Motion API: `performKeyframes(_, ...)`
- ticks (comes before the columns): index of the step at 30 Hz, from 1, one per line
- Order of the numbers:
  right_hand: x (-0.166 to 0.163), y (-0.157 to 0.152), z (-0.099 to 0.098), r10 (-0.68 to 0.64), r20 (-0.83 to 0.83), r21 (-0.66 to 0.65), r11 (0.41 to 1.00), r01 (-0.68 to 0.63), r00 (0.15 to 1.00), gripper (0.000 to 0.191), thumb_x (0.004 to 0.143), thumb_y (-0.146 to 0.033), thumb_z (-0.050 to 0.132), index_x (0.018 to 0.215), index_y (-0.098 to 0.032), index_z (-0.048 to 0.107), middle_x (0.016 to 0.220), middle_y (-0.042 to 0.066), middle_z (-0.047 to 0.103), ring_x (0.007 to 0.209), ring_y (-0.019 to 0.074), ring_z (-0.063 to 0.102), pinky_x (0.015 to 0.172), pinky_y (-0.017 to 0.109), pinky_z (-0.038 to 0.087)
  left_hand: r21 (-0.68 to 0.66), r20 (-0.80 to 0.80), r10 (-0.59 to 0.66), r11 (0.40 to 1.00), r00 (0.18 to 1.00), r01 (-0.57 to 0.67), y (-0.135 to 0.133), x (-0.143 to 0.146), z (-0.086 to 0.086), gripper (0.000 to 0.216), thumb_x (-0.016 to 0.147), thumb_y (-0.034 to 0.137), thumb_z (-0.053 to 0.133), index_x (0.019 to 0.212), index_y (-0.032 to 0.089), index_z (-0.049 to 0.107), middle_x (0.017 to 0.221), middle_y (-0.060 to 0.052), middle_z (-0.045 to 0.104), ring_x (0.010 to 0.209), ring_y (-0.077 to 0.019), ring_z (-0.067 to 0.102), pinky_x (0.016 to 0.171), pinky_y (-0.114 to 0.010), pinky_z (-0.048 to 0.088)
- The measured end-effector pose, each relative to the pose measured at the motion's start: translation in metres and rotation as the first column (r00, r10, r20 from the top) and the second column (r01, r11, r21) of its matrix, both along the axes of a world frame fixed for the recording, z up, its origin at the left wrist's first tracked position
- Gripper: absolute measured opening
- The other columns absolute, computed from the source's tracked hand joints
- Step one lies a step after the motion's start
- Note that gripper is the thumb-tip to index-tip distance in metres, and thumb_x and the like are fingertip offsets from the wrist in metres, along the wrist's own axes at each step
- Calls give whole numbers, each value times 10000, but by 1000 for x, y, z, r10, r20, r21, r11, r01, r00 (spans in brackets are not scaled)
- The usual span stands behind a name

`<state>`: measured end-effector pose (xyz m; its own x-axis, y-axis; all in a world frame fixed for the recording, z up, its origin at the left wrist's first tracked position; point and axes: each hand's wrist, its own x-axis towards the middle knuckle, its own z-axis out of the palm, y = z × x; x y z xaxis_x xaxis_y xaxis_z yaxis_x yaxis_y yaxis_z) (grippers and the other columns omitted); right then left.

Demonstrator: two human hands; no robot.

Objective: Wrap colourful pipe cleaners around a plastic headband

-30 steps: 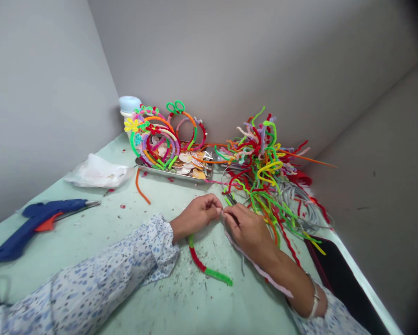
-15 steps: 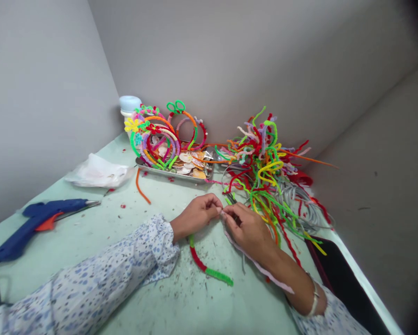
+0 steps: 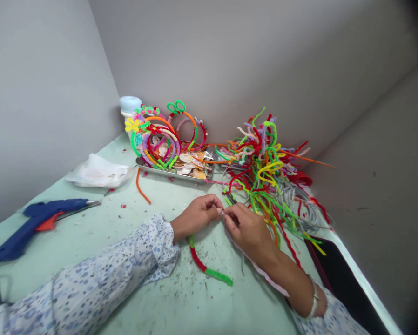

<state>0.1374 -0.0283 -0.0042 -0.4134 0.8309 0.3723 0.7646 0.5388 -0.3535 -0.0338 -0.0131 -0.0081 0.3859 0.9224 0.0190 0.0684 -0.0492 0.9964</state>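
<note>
My left hand [image 3: 199, 215] is closed in a pinch, its fingertips meeting those of my right hand [image 3: 248, 229]. Between them shows a pale pink pipe cleaner [image 3: 271, 280], whose loose tail hangs down past my right wrist. My right hand is closed on this pipe cleaner. A curved band wrapped in green and red pipe cleaner [image 3: 198, 260] comes out from beneath my left hand and rests on the table; its upper part is hidden. Exactly what sits within the left fingertips is too small to make out.
A metal tray [image 3: 174, 176] holds paper cutouts and several finished headbands [image 3: 160, 139]. A heap of coloured pipe cleaners [image 3: 265, 163] and grey wire coils [image 3: 306, 209] lies right. A blue glue gun [image 3: 55, 209], white packet [image 3: 99, 171] and orange pipe cleaner [image 3: 141, 188] lie left. A dark flat object [image 3: 338, 274] borders the right edge.
The pink pipe cleaner's loose tail has shifted slightly left and lower along my right forearm. Both hands stay pinched together in nearly the same place.
</note>
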Motion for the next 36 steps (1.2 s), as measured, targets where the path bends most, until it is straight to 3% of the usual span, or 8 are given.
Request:
performKeyframes(10, -2, 1, 0, -7, -183, -106, 994, -12, 983, 89, 812, -202, 518, 854, -207, 596, 776, 8, 606, 705, 142, 552, 625, 229, 387, -27, 14, 11, 1000, 1000, -11, 1, 0, -1, 134, 753, 262, 543, 814, 142, 544, 587, 44, 470, 475, -55, 370, 433, -172, 268)
performKeyframes(30, 0, 0, -2, -9, -30, 4, 1000, 9, 1000, 115, 807, -167, 500, 857, -195, 599, 795, 23, 585, 696, 142, 536, 619, 232, 372, -6, 21, -7, 1000, 1000, 7, -1, 0, 1, 86, 763, 210, 524, 814, 144, 543, 610, 48, 487, 510, -55, 393, 499, -179, 298)
performKeyframes(36, -1, 1, -2, -4, -61, -11, 1000, 3, 998, 103, 800, -171, 508, 849, -190, 596, 801, 20, 588, 705, 141, 537, 635, 235, 377, 5, 19, -4, 1000, 1000, 4, -1, 0, 0, 85, 764, 204, 524, 819, 141, 543, 604, 51, 482, 504, -51, 385, 503, -179, 298)
